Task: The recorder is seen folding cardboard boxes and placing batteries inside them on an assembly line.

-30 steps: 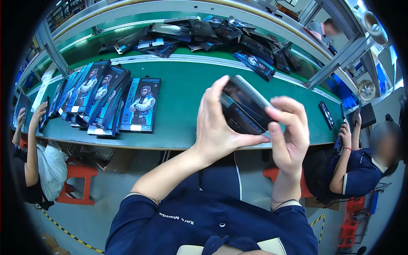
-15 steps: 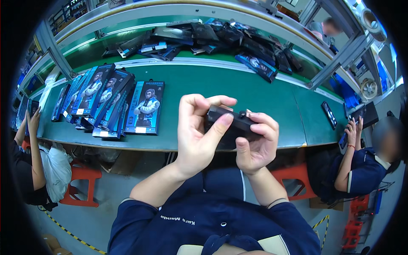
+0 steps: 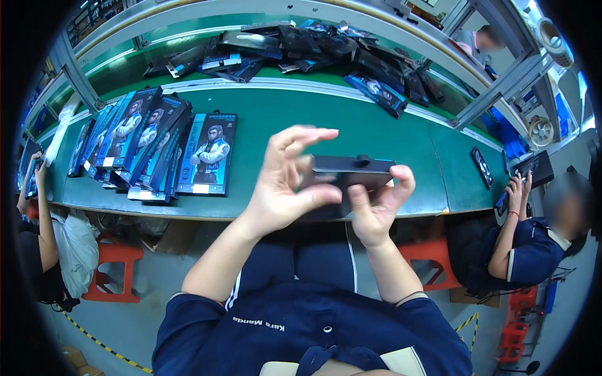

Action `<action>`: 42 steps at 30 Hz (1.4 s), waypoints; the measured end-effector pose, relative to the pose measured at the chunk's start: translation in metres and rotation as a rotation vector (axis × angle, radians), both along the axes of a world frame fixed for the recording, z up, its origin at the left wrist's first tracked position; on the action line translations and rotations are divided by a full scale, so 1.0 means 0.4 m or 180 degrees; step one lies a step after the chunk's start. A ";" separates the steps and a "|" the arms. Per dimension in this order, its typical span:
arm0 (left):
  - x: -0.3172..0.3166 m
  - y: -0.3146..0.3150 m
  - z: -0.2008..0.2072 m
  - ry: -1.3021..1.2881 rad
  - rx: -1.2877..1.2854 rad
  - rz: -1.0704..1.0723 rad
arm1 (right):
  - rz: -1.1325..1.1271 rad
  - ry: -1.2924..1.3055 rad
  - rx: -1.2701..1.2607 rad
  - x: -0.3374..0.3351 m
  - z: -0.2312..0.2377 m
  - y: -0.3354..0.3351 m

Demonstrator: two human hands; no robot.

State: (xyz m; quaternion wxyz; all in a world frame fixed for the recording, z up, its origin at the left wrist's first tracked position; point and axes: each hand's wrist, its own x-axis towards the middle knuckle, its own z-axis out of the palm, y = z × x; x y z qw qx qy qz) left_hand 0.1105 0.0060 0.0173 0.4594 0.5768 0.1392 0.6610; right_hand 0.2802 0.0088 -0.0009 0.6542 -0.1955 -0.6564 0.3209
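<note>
A flat black box [image 3: 354, 167], seen nearly edge-on, is up in front of me over the table's near edge. A small dark tab sticks up from its top edge. My right hand [image 3: 377, 216] grips its right end between thumb and fingers. At the box's left end, my left hand [image 3: 279, 182] has its fingers spread and slightly blurred; its thumb is close to the lower part of the box. Whether that thumb touches the box, I cannot tell. The box's lower face is dark and partly hidden by both thumbs.
Blue-and-black boxes with a printed figure [image 3: 209, 153] lie stacked on the green table [image 3: 276, 103] to my left. More dark boxes [image 3: 313, 50] are heaped on the far belt. A phone [image 3: 482, 168] lies at the right. Co-workers' hands [image 3: 515, 195] are at both sides.
My left hand has loosened from the box and its fingers have spread. The box has tipped, so its long edge now lies nearly level, with my right hand still on it.
</note>
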 end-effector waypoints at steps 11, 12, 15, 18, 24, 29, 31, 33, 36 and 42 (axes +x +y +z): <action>-0.035 -0.097 0.046 0.3990 -0.0319 0.3307 | -0.2149 -0.3305 0.0510 0.135 -0.110 0.395; -0.069 -0.087 0.031 0.4355 -0.0413 0.3634 | -0.2432 -0.3184 0.0416 0.193 -0.111 0.453; -0.108 -0.035 0.013 0.5570 -0.1014 0.4166 | -0.2756 -0.4220 0.0351 0.388 -0.090 0.527; -0.060 -0.012 0.001 0.5047 -0.0284 0.3597 | -0.1466 -0.3862 0.0249 0.340 -0.063 0.418; 0.067 0.005 -0.020 0.5028 0.0301 0.1637 | -0.0865 -0.3035 0.0196 0.402 -0.026 0.231; 0.060 -0.048 0.026 0.4886 0.0767 0.0881 | -0.4278 -0.3476 0.0313 0.938 -0.111 0.375; 0.032 -0.058 0.049 0.4750 0.0779 0.0822 | -0.5305 -0.4014 -0.0596 1.137 -0.127 0.371; -0.003 -0.046 0.106 0.4218 0.0446 0.0989 | -0.5664 -0.4020 -0.1435 1.247 -0.125 0.333; -0.058 -0.030 0.154 0.4206 -0.0487 0.1256 | -0.4954 -0.4085 -0.2352 1.263 -0.108 0.318; -0.014 0.012 0.036 0.4932 0.0180 0.1286 | -0.4723 -0.3425 -0.0890 1.117 -0.101 0.246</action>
